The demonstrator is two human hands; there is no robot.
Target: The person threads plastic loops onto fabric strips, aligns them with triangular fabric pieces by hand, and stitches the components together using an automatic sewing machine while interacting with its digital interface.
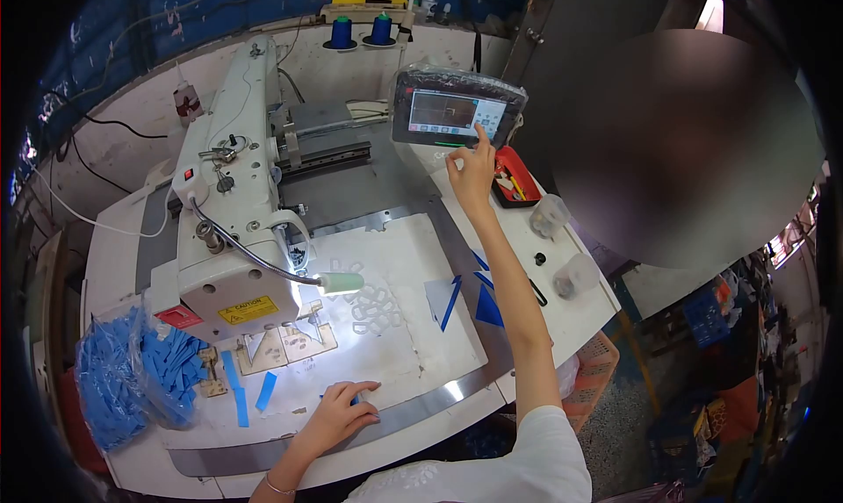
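Note:
My right hand [474,165] is raised to the touch screen [452,115], its index finger stretched to the lower right of the display and the thumb held apart. Near the front edge of the machine bed, my left hand [338,415] lies with fingers spread over a small blue piece that is mostly hidden. Blue strips [266,391] lie left of it. Above them stands the white sewing machine head [237,266], its green-tipped lamp [340,283] lit over a cluster of clear plastic rings [376,308].
A plastic bag of blue strips [140,371] sits at the left. Right of the screen are a red tray [515,178] and clear cups [575,276]. Two blue thread spools [341,32] stand at the back. An orange basket [594,376] is beside the table.

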